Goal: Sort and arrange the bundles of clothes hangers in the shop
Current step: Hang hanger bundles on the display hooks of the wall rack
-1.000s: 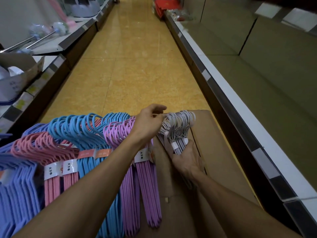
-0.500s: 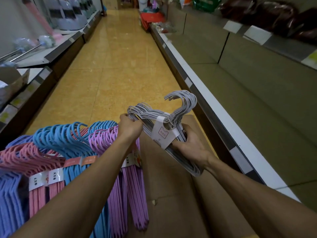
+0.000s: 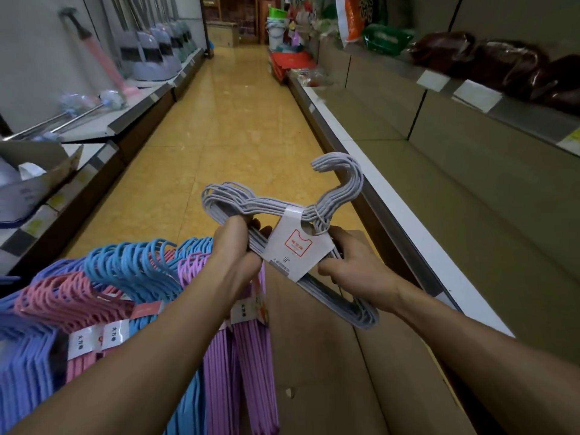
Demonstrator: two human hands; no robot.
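Grey hanger bundle held in the air over cardboard box, hooks pointing far-right. Left hand grips its left shoulder; right hand grips near paper label. Coloured hanger bundles near-left

Both hands are holding a grey hanger bundle above the cardboard box: left hand gripping one shoulder, right hand gripping beside the paper label. Coloured bundles are lying left of the box.

Hanger bundles left, shelf right
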